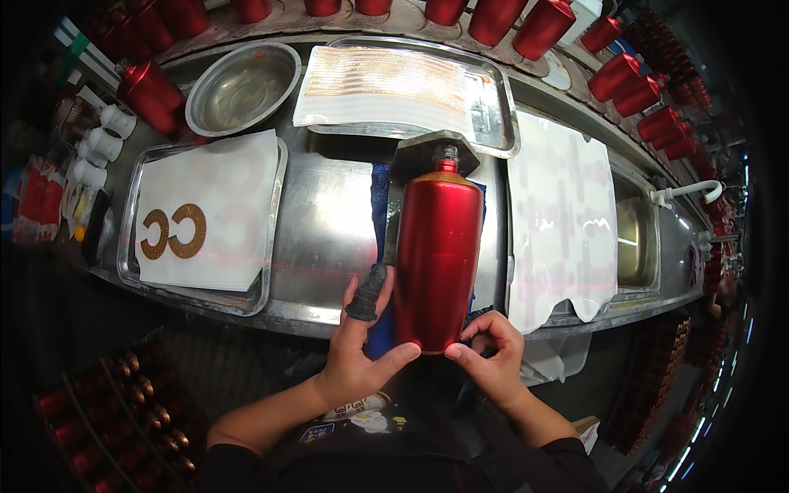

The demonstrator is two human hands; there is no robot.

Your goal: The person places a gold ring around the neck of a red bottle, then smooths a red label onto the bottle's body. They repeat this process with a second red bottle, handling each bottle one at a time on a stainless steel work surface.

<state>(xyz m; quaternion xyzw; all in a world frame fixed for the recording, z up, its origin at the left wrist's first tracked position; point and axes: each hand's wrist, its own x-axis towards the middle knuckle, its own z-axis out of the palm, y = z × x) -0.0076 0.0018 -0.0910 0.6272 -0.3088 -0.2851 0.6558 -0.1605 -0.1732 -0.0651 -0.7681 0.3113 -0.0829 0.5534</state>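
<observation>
A glossy red bottle (438,259) with a gold shoulder ring and a bare threaded neck lies in front of me, its neck pointing away. My left hand (362,341) is at the bottle's lower left, thumb on the bottom edge. Dark wraps cover one or more of its raised fingers. At the lower right, my right hand (493,349) has its thumb against the bottom edge and its fingers curled by the side. Under the neck sits a dark angular metal block (411,156). Blue cloth (380,205) shows beside and beneath the bottle.
To the left, a metal tray (275,214) bears a white sheet with two gold C-shaped decals (173,232). A round metal basin (244,89) and another tray (503,82) with gold-striped sheets stand behind. A wet white sheet (567,222) lies beside the sink (637,238). Red bottles (545,29) line the back.
</observation>
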